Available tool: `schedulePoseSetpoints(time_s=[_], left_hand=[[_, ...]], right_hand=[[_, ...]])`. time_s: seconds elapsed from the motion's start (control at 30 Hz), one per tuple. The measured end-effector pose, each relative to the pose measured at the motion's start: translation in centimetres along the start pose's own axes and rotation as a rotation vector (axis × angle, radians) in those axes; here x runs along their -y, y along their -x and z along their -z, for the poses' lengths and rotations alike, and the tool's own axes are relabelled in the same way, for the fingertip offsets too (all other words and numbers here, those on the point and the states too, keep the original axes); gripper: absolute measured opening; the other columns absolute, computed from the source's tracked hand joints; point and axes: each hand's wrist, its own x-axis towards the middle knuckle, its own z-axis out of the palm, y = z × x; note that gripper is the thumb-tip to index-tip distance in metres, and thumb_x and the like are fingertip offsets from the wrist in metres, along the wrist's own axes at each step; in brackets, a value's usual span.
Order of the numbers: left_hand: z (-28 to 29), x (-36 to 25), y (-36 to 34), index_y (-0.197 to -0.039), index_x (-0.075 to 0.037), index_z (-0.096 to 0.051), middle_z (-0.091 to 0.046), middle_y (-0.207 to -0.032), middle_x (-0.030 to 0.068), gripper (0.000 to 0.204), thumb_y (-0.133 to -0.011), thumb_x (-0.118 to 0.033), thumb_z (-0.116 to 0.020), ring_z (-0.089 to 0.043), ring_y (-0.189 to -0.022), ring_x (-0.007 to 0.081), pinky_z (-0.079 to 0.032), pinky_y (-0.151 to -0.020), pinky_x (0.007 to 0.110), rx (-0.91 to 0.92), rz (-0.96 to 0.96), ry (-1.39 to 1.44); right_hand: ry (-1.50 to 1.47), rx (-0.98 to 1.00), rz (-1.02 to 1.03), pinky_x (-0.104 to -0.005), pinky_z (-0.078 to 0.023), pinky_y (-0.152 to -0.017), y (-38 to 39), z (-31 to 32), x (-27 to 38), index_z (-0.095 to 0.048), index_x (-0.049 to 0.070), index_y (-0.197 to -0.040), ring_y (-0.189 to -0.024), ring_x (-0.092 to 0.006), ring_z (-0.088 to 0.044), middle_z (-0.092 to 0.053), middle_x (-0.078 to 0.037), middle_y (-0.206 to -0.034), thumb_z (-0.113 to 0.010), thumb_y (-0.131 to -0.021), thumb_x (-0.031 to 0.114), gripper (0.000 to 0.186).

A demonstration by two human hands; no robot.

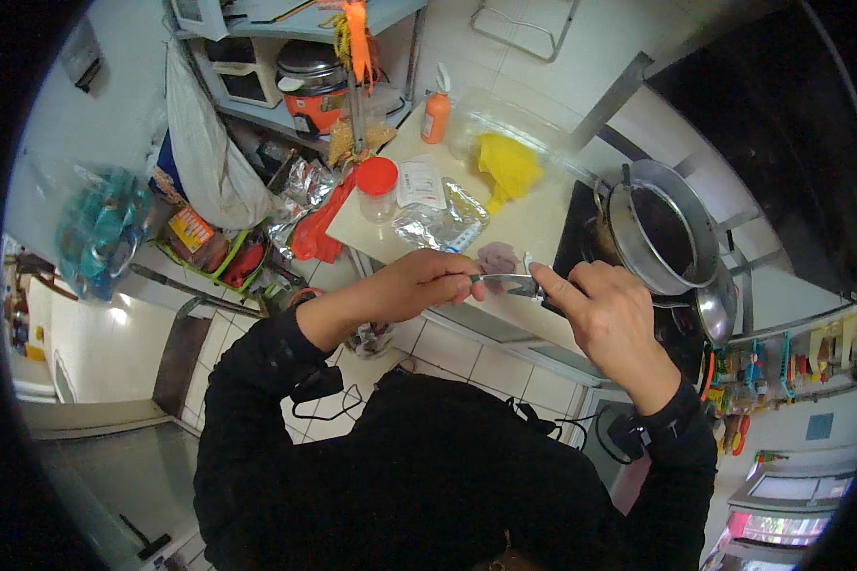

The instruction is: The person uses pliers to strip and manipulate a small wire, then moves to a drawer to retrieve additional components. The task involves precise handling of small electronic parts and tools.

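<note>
My right hand (605,309) is closed around the dark handle of a small knife (511,285), its forefinger reaching along toward the blade. The blade points left, to the fingertips of my left hand (424,285). Those fingers are pinched together at the blade's tip end; a small dark bit shows there, too little to name. Both hands are over the counter's front edge. Just beyond the blade lies a crumpled mauve-grey piece (497,257), cloth-like. Behind my left hand is a shiny silver foil packet (441,221) on the cream counter (533,224).
A red-lidded clear jar (377,190), an orange bottle (436,109), a yellow plastic bag (508,167) and a clear plastic tray (481,114) stand on the counter. A large metal pot (705,271) sits at right on the stove. Shelves at left hold an orange rice cooker (312,95).
</note>
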Motion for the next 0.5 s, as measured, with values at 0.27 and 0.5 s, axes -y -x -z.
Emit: schedulePoseSetpoints(time_s=[0.27,0.5], left_hand=[[-0.8,0.6,2.0,-0.096,-0.003,-0.067,-0.063,-0.079,0.0127,0.012,-0.093,-0.010,-0.058,-0.062,-0.073,0.0288,-0.047,-0.066,0.037,-0.389,-0.358,-0.363],[-0.9,0.7,3.6,-0.106,-0.002,-0.064,-0.064,-0.089,0.0148,0.021,-0.085,-0.005,-0.063,-0.063,-0.082,0.0337,-0.050,-0.069,0.043,-0.574,-0.491,-0.702]], right_hand=[[-0.219,0.076,-0.028,-0.0416,-0.048,-0.058,-1.4,-0.2,1.4,-0.069,0.011,-0.117,-0.065,-0.0300,-0.059,-0.055,-0.009,-0.072,-0.074,-0.077,0.012,0.040],[-0.578,0.111,-0.057,-0.0366,-0.051,-0.063,-1.9,-1.8,1.8,-0.067,0.008,-0.120,-0.068,-0.0305,-0.063,-0.064,-0.015,-0.082,-0.069,-0.086,0.011,0.034]])
